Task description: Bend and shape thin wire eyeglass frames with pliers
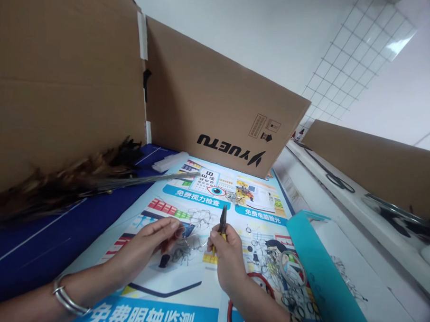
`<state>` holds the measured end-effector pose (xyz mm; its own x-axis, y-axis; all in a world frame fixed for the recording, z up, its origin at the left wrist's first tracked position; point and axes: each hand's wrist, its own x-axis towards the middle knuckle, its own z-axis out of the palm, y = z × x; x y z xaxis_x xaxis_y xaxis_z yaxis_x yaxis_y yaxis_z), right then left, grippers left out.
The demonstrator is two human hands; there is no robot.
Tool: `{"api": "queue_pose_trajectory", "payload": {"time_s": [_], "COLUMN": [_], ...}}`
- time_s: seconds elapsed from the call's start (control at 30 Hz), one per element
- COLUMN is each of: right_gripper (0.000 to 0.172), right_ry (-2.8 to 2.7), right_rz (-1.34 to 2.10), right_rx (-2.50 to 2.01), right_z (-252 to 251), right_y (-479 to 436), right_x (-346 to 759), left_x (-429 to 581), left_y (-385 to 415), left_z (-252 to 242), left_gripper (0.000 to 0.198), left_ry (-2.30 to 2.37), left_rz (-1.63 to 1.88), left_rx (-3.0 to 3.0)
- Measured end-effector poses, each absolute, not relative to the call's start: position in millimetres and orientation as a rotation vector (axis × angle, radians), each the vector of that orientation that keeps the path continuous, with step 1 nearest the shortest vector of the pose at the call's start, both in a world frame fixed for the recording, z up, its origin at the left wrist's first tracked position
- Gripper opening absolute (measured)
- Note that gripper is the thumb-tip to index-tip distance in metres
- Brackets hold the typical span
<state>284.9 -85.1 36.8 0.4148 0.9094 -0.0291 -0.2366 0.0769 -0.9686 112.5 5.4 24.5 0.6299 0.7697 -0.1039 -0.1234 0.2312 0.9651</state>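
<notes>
My left hand (150,246) rests on a printed poster (181,283), with its fingers pinched on thin wire pieces (194,226) that lie tangled in front of it. A silver bangle (68,299) sits on that wrist. To the right, my right hand (228,256) is closed around small pliers (222,223) with yellow handles. Their dark jaws point up and away from me, beside the wire.
A feather duster (68,180) lies across the blue table at the left. Tall cardboard panels (217,109) wall in the back. A teal folder (324,275) lies at the right, with more wire frames and a tape ring (292,269) beside it. Scissors (337,178) rest on the white ledge.
</notes>
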Motion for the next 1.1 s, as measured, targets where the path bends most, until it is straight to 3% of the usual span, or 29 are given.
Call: {"api": "queue_pose_trajectory", "payload": {"time_s": [0.83,1.1], "right_gripper": [0.015,0.015], "right_ry": [-0.786,-0.742], "right_rz": [1.043,1.112], "right_rx": [-1.125,-1.107], "right_z": [31.4,30.3], "right_y": [-109.0,-108.0], "right_x": [270.7,270.7], "left_x": [101.7,96.1], "left_y": [-15.7,-18.9], "left_z": [16.9,25.8], "left_gripper": [0.026,0.026], "left_ry": [0.708,0.600], "left_rz": [0.684,0.566], "left_rx": [1.311,0.971]}}
